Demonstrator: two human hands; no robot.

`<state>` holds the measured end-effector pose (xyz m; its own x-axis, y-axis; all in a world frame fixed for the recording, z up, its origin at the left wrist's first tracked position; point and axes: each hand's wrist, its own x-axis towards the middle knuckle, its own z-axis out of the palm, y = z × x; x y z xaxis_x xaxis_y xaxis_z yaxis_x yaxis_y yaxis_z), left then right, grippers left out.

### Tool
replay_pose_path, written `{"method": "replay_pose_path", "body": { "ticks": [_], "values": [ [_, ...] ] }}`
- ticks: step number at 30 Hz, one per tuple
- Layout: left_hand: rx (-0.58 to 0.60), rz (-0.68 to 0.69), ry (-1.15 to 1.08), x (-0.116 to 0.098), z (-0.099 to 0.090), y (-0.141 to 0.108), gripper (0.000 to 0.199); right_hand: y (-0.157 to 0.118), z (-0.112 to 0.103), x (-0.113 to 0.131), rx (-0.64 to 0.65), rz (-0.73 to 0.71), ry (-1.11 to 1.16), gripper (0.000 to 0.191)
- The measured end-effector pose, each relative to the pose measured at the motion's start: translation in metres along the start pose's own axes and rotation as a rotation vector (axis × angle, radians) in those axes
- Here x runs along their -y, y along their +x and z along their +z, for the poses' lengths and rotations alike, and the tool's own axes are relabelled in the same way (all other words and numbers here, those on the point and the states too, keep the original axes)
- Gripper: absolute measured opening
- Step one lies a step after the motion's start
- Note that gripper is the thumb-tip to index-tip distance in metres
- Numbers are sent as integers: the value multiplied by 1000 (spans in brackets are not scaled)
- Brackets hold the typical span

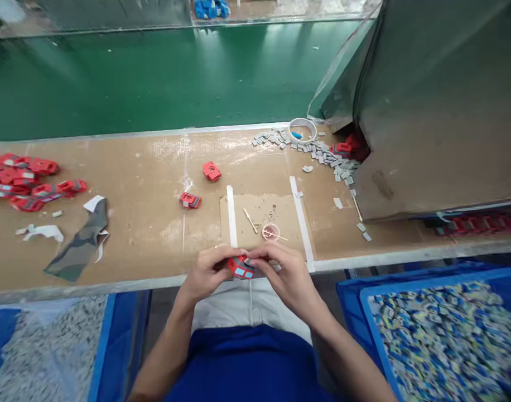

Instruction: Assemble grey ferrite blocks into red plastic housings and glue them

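My left hand [209, 273] grips a small red toy car body [241, 267] with light blue windows, just over the front edge of the table. Pinched fingers of my right hand [283, 273] press on its upper right side, where a bit of grey shows; whether that is a separate piece I cannot tell. Beyond my hands, a small round dish [271, 231] with a thin white stick across it sits on a taped-down cardboard sheet [261, 207]. A cotton swab [250, 220] lies beside the dish. Two more red parts, one with grey [191, 200] and one plain [212, 171], rest farther left.
Red parts [25, 178] are heaped at the left, near a grey fabric-like scrap [80, 240]. Small grey pieces [326, 155] lie scattered by a tape roll [303, 131]. A large panel [439, 111] stands at right. Filled blue bins [366, 312] flank me below the table.
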<state>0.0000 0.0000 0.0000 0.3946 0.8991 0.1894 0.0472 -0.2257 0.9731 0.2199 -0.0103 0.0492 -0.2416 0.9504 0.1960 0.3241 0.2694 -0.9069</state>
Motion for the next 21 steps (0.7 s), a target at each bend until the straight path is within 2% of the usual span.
{"method": "replay_pose_path", "body": {
  "ticks": [5,15,18,21],
  "values": [
    [-8,7,66,-2,1,1,33,-2,6,-5,-24,-6,-48,14],
    [-62,25,175,-7,7,3,20,-20,35,4,-222,-25,-302,19],
    [-59,23,203,-8,7,4,21,-18,34,3,-216,-34,-357,19],
    [-45,4,232,-9,7,4,25,-11,27,1,-141,-54,-403,23]
  ]
}}
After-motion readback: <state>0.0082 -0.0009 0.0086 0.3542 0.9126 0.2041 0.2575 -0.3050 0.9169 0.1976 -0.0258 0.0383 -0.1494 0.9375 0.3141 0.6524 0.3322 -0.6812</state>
